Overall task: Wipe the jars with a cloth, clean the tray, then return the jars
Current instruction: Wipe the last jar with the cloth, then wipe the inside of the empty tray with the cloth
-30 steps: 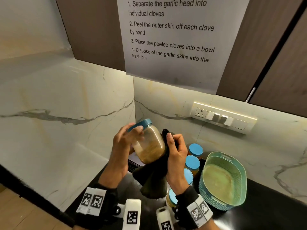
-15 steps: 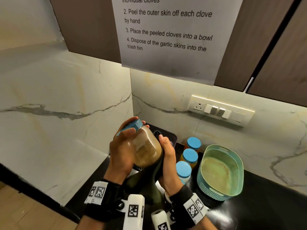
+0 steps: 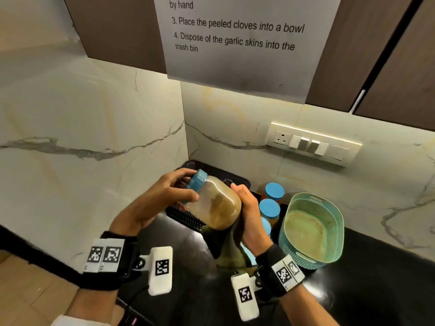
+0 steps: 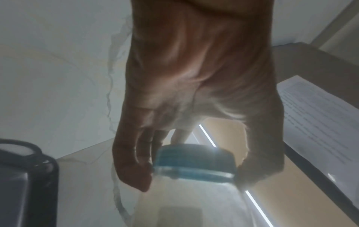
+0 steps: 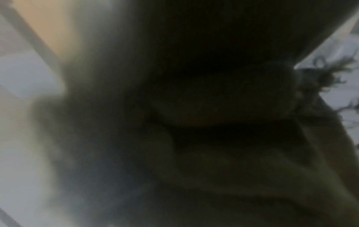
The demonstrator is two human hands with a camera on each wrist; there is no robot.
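A clear jar (image 3: pixel 215 207) of tan powder with a blue lid (image 3: pixel 196 184) is held tilted above the black counter. My left hand (image 3: pixel 164 198) grips it by the lid (image 4: pixel 194 161), fingers curled round the rim. My right hand (image 3: pixel 247 212) holds a dark cloth (image 3: pixel 226 245) against the jar's right side and bottom. The black tray (image 3: pixel 211 170) lies in the corner behind the jar. Three more blue-lidded jars (image 3: pixel 273 192) stand in a row to its right. The right wrist view is dark and blurred, filled by the cloth (image 5: pixel 233 169).
A teal plastic basket (image 3: pixel 313 229) stands right of the jar row. Marble walls meet in the corner behind the tray. A switch panel (image 3: pixel 313 142) sits on the back wall. A printed sheet (image 3: pixel 235 38) hangs from the upper cabinets.
The jar has tilted further, its lid now pointing up-left. My right hand slid the cloth lower round the jar's side and bottom. The head view dipped, showing the tray.
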